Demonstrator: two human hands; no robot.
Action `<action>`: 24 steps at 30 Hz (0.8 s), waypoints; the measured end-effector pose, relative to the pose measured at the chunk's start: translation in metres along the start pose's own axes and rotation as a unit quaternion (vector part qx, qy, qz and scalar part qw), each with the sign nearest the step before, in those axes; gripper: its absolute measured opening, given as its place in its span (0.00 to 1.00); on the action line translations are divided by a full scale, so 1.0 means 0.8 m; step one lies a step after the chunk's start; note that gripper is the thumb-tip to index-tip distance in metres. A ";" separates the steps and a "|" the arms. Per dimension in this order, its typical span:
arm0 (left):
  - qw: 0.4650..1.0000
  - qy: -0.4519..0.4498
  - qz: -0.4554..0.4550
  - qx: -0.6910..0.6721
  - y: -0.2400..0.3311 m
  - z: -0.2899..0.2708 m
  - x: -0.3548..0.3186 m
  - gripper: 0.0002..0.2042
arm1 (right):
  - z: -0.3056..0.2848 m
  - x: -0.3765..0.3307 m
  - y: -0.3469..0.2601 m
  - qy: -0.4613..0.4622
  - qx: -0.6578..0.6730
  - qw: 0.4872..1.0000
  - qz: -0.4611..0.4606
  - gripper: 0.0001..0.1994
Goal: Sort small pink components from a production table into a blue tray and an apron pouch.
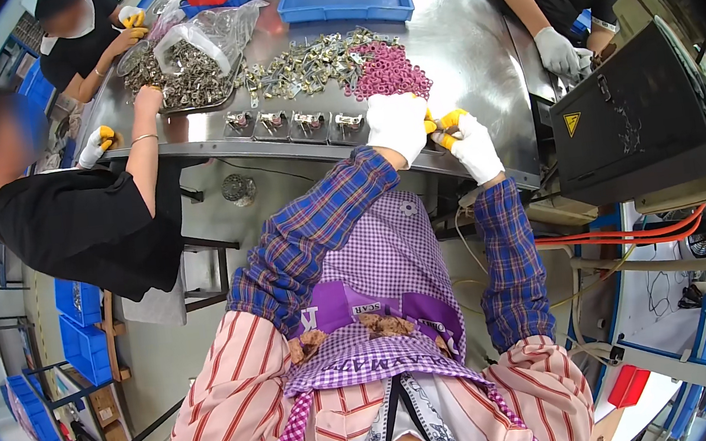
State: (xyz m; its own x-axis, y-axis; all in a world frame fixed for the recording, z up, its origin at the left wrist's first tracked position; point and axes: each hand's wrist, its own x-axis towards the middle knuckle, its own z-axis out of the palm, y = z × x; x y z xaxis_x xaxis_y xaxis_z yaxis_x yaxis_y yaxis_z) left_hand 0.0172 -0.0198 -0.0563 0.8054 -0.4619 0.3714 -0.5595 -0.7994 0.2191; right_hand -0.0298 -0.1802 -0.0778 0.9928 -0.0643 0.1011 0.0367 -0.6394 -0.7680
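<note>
My left hand (397, 128), in a white glove with yellow fingertips, is at the table's near edge, just in front of a pile of pink rings (392, 70). Close to its right is my right hand (475, 147), gloved the same way, its fingers bent into a pinch. The fingertips of both hands almost meet, and whatever they grip is too small and covered to make out. Left of the rings spreads a heap of small metal clips (298, 67). Along the edge stands a row of small fixtures (308, 126) with metal parts on top.
The steel table (472, 41) carries a blue tray (346, 8) of small parts and a dark tray (201, 105) heaped with metal pieces. A co-worker's bare hand (149, 100) reaches that heap. At right stand a dark metal box (633, 114) and another co-worker's gloved hand (558, 53).
</note>
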 end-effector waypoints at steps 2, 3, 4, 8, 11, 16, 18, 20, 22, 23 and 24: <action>0.997 0.022 0.056 0.051 -0.001 -0.008 0.003 0.09 | 0.000 -0.006 -0.004 0.017 -0.038 0.998 -0.041 0.18; 0.997 0.022 0.054 0.054 -0.003 -0.007 0.002 0.09 | 0.003 -0.012 -0.005 0.016 -0.036 0.998 -0.043 0.18; 0.997 0.025 0.053 0.051 -0.004 -0.003 0.001 0.10 | 0.006 -0.019 -0.006 0.034 -0.065 0.995 -0.072 0.18; 0.998 0.032 0.044 0.030 -0.008 0.000 -0.001 0.12 | 0.009 -0.031 -0.011 0.091 -0.151 0.971 -0.160 0.20; 0.999 -0.004 -0.033 -0.003 -0.040 -0.028 0.010 0.13 | -0.016 -0.017 -0.022 0.071 -0.217 0.973 -0.018 0.21; 0.981 -0.049 -0.137 0.127 -0.169 -0.044 0.028 0.13 | -0.053 0.049 0.068 0.187 -0.289 0.930 0.128 0.22; 0.960 -0.089 -0.171 0.202 -0.199 -0.031 0.034 0.12 | -0.055 0.073 0.092 0.207 -0.363 0.898 0.135 0.21; 0.961 -0.094 -0.151 0.212 -0.216 -0.016 0.036 0.11 | -0.055 0.085 0.095 0.222 -0.368 0.892 0.141 0.21; 0.961 -0.101 -0.131 0.222 -0.232 -0.004 0.040 0.11 | -0.056 0.092 0.097 0.235 -0.374 0.885 0.147 0.21; 0.961 -0.103 -0.128 0.223 -0.237 -0.004 0.043 0.11 | -0.055 0.092 0.098 0.235 -0.372 0.885 0.151 0.21; 0.966 -0.110 -0.136 0.189 -0.242 -0.004 0.046 0.11 | -0.054 0.092 0.099 0.242 -0.369 0.886 0.141 0.21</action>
State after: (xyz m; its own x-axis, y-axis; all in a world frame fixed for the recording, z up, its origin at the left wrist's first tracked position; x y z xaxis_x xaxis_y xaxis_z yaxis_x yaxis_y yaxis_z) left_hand 0.1547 0.1195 -0.0823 0.9579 -0.2521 0.1372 -0.2430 -0.9668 -0.0794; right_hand 0.0411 -0.2685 -0.1043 0.7792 -0.5073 0.3679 -0.4663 -0.8616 -0.2006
